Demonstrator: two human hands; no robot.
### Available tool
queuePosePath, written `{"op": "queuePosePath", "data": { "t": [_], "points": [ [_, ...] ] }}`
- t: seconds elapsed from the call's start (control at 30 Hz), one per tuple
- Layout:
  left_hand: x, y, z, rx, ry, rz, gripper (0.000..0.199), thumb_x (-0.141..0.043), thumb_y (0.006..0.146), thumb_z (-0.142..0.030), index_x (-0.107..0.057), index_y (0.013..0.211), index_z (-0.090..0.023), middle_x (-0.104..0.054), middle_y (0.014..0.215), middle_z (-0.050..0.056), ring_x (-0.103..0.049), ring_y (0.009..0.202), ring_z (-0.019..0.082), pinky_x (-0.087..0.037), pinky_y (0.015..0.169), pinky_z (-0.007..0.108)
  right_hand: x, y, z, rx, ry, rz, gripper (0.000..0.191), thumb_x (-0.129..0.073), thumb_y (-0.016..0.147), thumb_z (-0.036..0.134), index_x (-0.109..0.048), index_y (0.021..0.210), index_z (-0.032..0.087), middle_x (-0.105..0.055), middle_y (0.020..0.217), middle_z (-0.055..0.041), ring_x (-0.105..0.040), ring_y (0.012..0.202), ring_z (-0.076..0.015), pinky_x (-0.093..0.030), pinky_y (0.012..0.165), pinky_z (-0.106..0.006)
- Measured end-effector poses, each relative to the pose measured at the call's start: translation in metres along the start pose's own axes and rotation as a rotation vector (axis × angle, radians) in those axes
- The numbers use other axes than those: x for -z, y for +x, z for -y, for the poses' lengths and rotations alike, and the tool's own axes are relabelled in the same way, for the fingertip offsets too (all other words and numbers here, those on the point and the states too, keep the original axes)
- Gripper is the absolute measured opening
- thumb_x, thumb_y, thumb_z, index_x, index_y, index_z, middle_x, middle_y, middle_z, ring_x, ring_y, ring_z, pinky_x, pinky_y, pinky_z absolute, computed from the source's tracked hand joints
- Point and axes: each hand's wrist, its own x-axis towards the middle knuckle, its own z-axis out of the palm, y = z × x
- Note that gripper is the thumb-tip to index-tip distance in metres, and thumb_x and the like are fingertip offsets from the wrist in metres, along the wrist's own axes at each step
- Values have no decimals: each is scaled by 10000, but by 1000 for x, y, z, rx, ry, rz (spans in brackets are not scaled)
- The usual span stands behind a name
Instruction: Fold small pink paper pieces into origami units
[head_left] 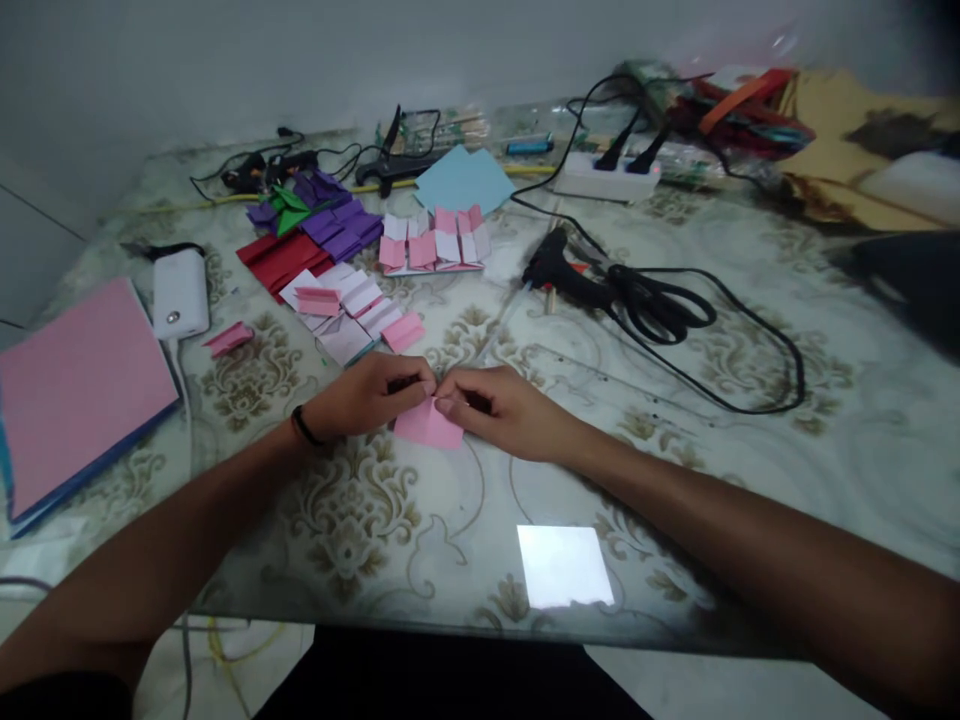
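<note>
A small pink sheet of paper hangs between my two hands near the middle of the table. My left hand, with a black band at the wrist, pinches its upper edge between thumb and fingers. Right beside it, my right hand pinches the same edge, the fingertips nearly touching. A crease seems to run down the paper below the thumbs. Just beyond my hands lie folded white and pink paper pieces, and a loose folded pink piece rests to the left.
A stack of pink and blue sheets and a white power bank are at left. Purple folded papers, pale blue sheets and a power strip stand farther back. A black glue gun with coiled cord lies right.
</note>
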Motion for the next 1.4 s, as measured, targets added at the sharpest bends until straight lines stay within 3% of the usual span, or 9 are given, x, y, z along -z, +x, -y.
{"op": "queuePosePath", "data": {
  "t": [1.4],
  "points": [
    [2,0,-1,14,16,2,249,-560,965,-330,-674,836,-151,-539,665,-35,-448,627,92,-342,601,221,0,1,-1,10,-7,-2,220,-587,1012,319,-656,882,155,-524,668,48,-442,593,-86,-352,600,-213]
  ]
}}
